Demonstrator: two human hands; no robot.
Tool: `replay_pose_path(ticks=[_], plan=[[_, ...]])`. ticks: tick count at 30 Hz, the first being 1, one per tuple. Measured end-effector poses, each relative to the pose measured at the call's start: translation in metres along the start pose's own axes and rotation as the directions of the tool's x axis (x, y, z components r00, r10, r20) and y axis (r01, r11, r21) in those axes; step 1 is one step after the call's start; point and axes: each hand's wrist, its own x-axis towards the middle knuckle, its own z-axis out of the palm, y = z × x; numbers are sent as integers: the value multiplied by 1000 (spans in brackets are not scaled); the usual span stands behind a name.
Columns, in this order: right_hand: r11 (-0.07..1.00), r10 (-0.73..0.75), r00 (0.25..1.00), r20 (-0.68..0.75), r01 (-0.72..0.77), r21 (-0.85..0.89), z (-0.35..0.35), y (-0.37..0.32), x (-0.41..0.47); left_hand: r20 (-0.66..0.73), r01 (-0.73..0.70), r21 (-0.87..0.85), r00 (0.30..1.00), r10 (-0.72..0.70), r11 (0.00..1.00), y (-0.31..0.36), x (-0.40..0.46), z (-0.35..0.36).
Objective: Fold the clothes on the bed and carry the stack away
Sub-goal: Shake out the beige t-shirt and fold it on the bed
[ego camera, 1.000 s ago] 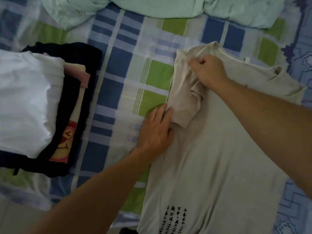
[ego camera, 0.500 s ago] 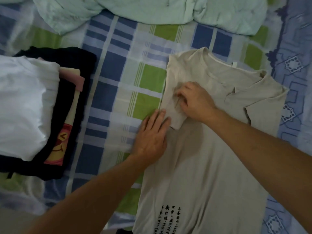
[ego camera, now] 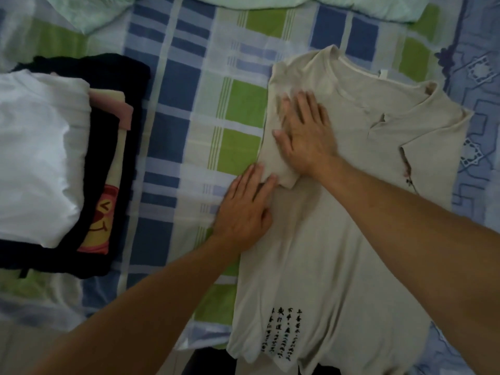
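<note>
Checked sheet [ego camera: 238,109] on a bed, pale green quilt [ego camera: 365,6] bunched at the far edge, stack [ego camera: 54,158] of folded clothes off to the left. Beige tee [ego camera: 324,253] spread flat to the right, left sleeve already turned in. Right hand [ego camera: 305,136] pressing that sleeve down, fingers straight, gripping nothing. Left hand [ego camera: 243,209] flat at the fold's edge, likewise holding nothing. Best to smooth outward from the crease with 1 palm while pinning with the other, then match the right sleeve to the same width before folding the hem up.
</note>
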Motion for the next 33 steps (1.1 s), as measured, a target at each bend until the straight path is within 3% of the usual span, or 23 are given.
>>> replay_pose_path(ticks=[3,7,11,14,20,27,31,33], plan=[[999,19,999,-37,-18,33,11,22,-69,3,152,-86,988,-152,985,3,-11,-7],[988,145,985,95,-149,32,34,56,-186,69,338,-190,941,-331,922,15,-51,-13],[964,252,954,164,-262,47,54,73,-287,114,426,-219,905,-410,878,28,-101,-15],[945,297,942,154,-313,93,64,72,-328,66,437,-212,899,-434,874,45,-133,-9],[936,273,955,113,-291,198,73,84,-389,2,436,-172,897,-442,883,76,-182,10],[921,283,957,-60,-254,296,89,129,-508,78,662,-156,748,-659,733,100,-229,20],[915,225,970,-90,-179,362,111,156,-579,142,722,-184,691,-709,667,108,-255,32],[914,168,985,-35,-143,380,124,160,-600,180,737,-170,676,-715,654,111,-270,40]])
